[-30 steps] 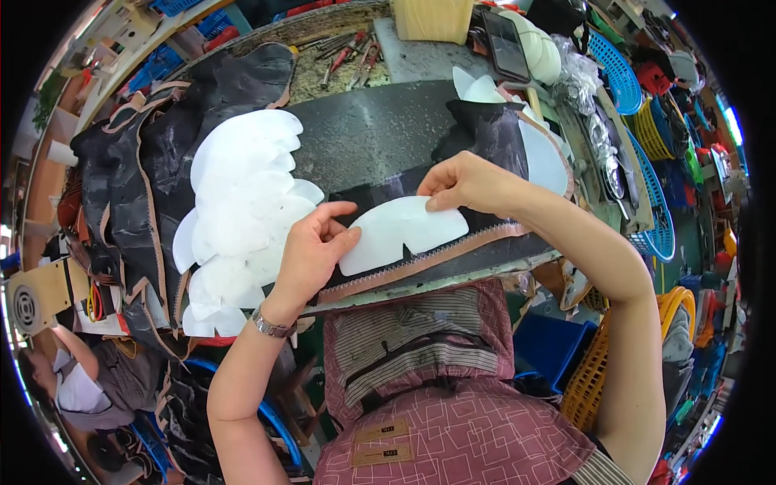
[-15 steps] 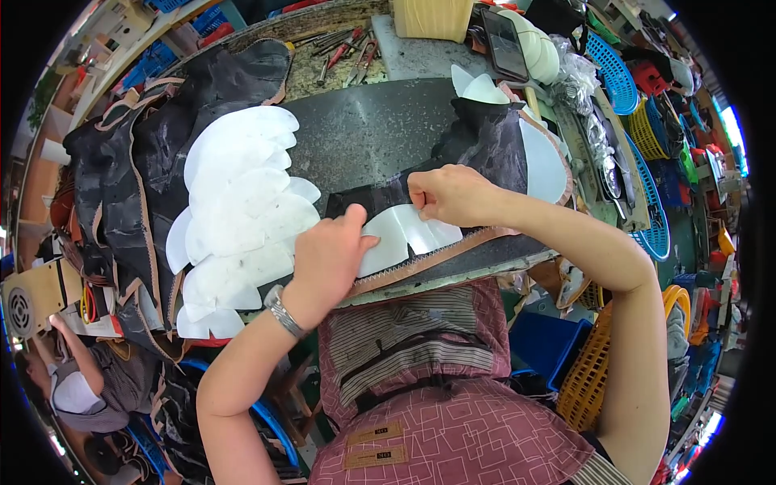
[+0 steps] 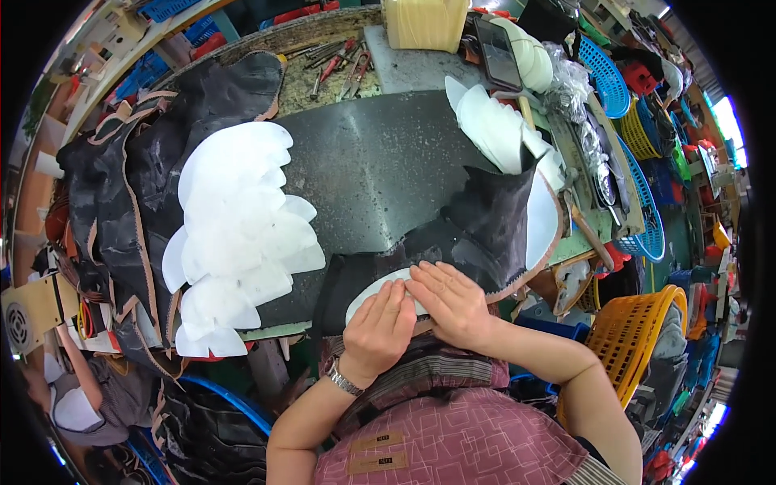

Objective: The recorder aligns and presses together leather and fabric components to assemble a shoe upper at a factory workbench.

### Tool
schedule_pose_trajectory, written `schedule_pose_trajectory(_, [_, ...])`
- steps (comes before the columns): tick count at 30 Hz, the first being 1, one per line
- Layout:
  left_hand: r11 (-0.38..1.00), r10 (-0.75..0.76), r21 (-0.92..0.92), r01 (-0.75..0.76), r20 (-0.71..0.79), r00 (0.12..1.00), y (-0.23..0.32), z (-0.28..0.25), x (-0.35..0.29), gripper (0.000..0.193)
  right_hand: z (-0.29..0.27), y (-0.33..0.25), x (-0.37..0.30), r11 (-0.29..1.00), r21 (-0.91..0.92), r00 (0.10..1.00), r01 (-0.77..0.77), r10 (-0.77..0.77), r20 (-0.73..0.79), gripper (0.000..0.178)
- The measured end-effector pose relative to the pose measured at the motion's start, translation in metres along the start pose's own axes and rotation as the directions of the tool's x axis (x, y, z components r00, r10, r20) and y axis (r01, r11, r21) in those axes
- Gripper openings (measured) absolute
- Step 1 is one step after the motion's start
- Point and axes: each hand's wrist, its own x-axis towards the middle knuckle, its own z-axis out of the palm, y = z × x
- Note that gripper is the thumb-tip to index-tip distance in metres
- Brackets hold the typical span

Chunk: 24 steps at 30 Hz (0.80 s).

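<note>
A black boot upper piece (image 3: 491, 217) with a tan zigzag-cut edge lies on the dark work board (image 3: 347, 153) at the near edge. My left hand (image 3: 380, 326) and my right hand (image 3: 449, 303) rest flat on it side by side, fingers stretched forward and together. Beneath the fingers lies a white curved stiffener piece (image 3: 373, 295), partly covered by both hands. Another pale stiffener (image 3: 542, 222) lines the upper's right end. Overlapping white stiffener pieces (image 3: 234, 218) are spread left of the hands, and a smaller fan of white pieces (image 3: 491, 129) lies at the far right.
Black uppers (image 3: 162, 153) are heaped at the left. Pliers and hand tools (image 3: 331, 69) lie at the back, near a yellowish block (image 3: 426, 24) and a phone (image 3: 498, 55). An orange basket (image 3: 634, 331) stands at the right. Another person (image 3: 89, 392) sits at the lower left.
Both hands have moved nearer to me and gone from pinching the white piece to lying flat over it. The black upper has shifted toward me, uncovering more white pieces at the far right.
</note>
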Motion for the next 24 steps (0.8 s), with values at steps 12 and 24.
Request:
schedule_pose_trajectory(12, [0.924, 0.348, -0.357, -0.134, 0.647, 0.679, -0.032, -0.049, 0.054, 0.014, -0.059, 0.028, 0.044, 0.869, -0.039, 0.792, 0.494, -0.431, 0.433, 0.028])
schedule_pose_trajectory(24, [-0.481, -0.456, -0.800, 0.359, 0.578, 0.677, 0.015, -0.054, 0.059, 0.011, -0.114, 0.015, 0.021, 0.136, 0.820, 0.776, -0.556, 0.438, 0.454, 0.042])
